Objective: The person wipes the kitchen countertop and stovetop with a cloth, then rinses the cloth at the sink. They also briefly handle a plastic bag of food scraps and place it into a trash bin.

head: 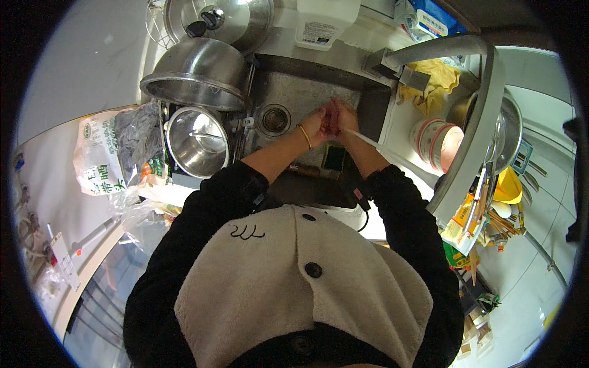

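My left hand [315, 127] and my right hand [346, 118] are pressed together low over the stainless steel sink [303, 87], palms turned inward. A thin stream of water [389, 154] runs from the right side toward them. I see no object between the palms, though the fingers are blurred and overlap. A yellow bangle circles my left wrist. The round drain strainer [274, 119] lies to the left of the hands. Nearer my body, a sponge with a dark green scouring face [333, 158] and a brown handle [304, 170] sit in shadow.
A grey tap [437, 49] arches along the right. Left of the sink stand a large steel pot [198, 69] and a smaller steel pot [198, 140]. A white plastic container [324, 27] is behind it. Stacked bowls [435, 140] and a yellow cloth [432, 83] are on the right.
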The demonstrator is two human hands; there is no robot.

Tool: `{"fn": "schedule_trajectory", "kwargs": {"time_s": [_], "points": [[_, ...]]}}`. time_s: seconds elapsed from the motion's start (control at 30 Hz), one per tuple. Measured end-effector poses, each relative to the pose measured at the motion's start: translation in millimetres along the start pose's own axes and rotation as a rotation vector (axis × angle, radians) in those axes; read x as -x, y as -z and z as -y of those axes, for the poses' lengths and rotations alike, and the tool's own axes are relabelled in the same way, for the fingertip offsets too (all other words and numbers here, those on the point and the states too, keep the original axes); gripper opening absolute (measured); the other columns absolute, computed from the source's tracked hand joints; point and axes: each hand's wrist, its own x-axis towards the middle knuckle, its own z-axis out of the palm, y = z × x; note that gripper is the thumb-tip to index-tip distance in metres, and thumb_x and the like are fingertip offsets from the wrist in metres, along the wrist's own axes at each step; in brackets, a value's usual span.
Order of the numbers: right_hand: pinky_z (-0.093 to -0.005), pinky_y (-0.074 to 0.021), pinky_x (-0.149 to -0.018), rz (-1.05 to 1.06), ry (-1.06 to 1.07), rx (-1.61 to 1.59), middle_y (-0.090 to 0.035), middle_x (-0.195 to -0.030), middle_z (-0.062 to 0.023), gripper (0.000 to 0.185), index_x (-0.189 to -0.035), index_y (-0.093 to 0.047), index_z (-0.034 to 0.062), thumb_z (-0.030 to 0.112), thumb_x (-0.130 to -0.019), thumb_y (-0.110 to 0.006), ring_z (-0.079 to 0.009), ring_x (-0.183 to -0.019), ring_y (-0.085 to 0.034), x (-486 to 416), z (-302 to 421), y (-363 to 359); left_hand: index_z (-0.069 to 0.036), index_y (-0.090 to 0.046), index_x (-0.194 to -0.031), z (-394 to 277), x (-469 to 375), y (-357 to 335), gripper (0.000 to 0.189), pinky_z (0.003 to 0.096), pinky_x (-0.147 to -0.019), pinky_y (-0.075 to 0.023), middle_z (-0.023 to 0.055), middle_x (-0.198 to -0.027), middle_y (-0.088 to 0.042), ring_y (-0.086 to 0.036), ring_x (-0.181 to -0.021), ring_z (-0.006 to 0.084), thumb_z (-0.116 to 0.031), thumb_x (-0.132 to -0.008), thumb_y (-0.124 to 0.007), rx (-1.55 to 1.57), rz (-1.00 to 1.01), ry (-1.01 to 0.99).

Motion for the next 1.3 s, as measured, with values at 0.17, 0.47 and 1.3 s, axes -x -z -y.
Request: {"fn": "schedule_trajectory", "kwargs": {"time_s": [0.17, 0.47, 1.3], "points": [[-0.0361, -0.0490, -0.077, -0.094, 0.239, 0.626, -0.065, -0.101, -0.0131, 0.027, -0.100, -0.064, 0.0043, 0.028, -0.087, -0.061, -0.0235, -0.089, -0.062, 16.9, 3.9, -15.5, -0.010, -0.045, -0.126, -4.3, -0.8, -14.5, 0.049, 0.0372, -0.088, -0.0470, 0.0083, -0.120, -0.052, -0.053, -0.107, 0.0209, -0.045, -0.099, -0.025, -0.141, -0.157, 0.025], [-0.0437, -0.0472, -0.078, -0.123, 0.016, 0.645, -0.064, -0.100, -0.0199, 0.038, -0.107, -0.058, 0.0012, 0.034, -0.089, -0.050, -0.0368, -0.090, -0.061, -9.1, -19.9, 0.8, -0.008, -0.050, -0.119, 11.0, -9.2, -10.8, 0.056, 0.0354, -0.067, -0.0532, 0.0107, -0.107, -0.059, -0.061, -0.088, 0.0209, -0.051, -0.097, -0.022, -0.227, -0.190, 0.091], [-0.0432, -0.0491, -0.070, -0.192, 0.183, 0.949, -0.063, -0.092, -0.0216, 0.040, -0.103, -0.059, 0.0012, 0.038, -0.094, -0.045, -0.0348, -0.081, -0.062, 31.2, 1.8, -14.4, -0.011, -0.047, -0.126, 9.6, -2.5, -3.0, 0.041, 0.0406, -0.090, -0.0476, 0.0096, -0.123, -0.053, -0.054, -0.108, 0.0237, -0.038, -0.100, -0.030, 0.094, -0.129, 0.128]]}}
